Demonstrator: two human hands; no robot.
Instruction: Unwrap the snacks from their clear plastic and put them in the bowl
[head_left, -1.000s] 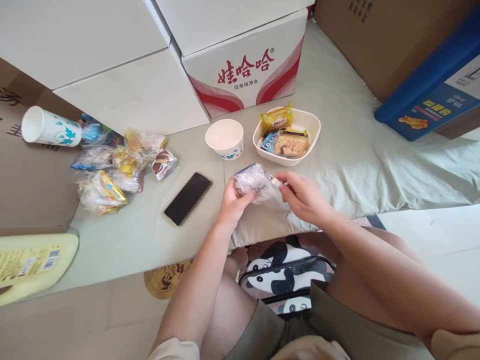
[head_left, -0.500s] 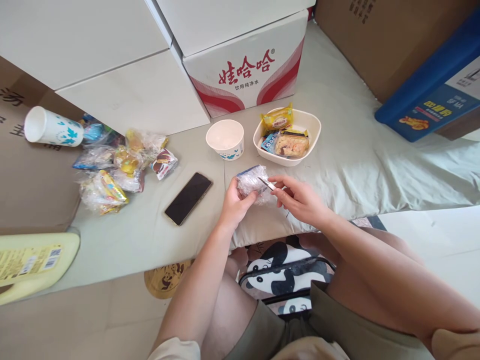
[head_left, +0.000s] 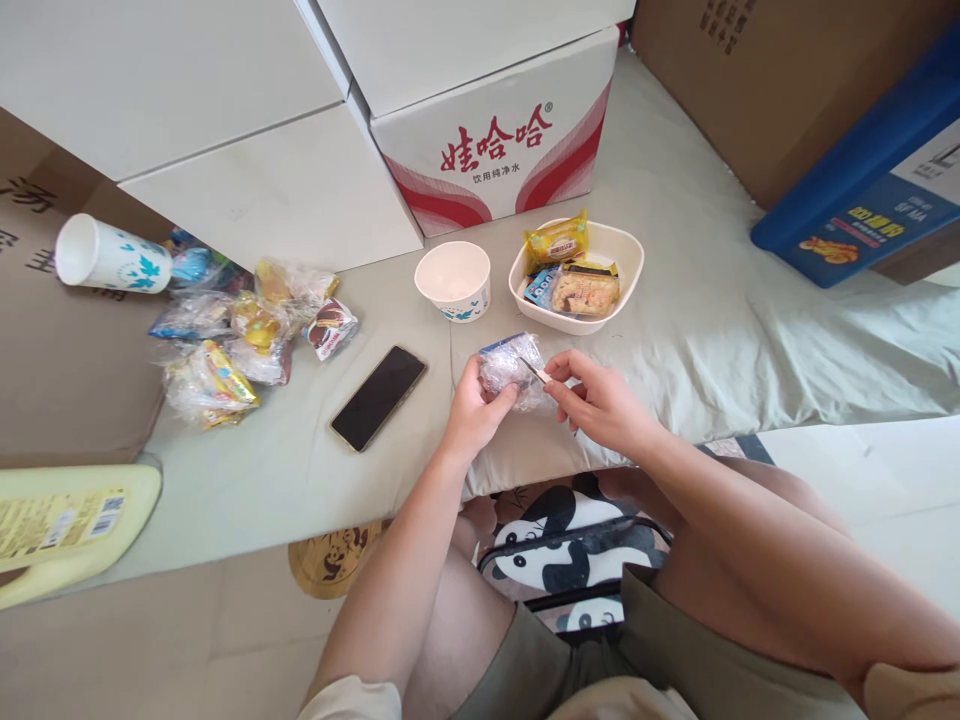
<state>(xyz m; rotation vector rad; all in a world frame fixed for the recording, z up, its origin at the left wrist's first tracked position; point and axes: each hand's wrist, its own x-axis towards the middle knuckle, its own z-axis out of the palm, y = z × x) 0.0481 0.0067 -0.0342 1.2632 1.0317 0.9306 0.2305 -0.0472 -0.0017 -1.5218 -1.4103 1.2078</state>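
My left hand (head_left: 480, 408) is closed around a small packet (head_left: 510, 366) wrapped in crinkled clear plastic film, with a blue patch along its upper edge. My right hand (head_left: 592, 400) pinches a small pointed blade (head_left: 534, 370) with a dark tip and a pale base; the rest of it is hidden in the fingers. The blade's tip lies at the film on the packet's right side; whether it has gone through, I cannot tell. Just beyond the hands are a white paper bowl (head_left: 453, 284) with blue leaf prints and a white tray (head_left: 634, 262) holding several wrapped snacks.
A phone (head_left: 379, 397) lies left of my hands. Farther left are several film-wrapped snacks (head_left: 259, 322) and a tilted paper cup (head_left: 112, 255). A white-and-red carton (head_left: 499, 150) stands behind the bowl. A blue container (head_left: 862, 190) is at the right, a yellow jug (head_left: 75, 525) at the left.
Both hands remain at the packet, which is turned slightly, showing more of its blue patch. The whole view has shifted a little.
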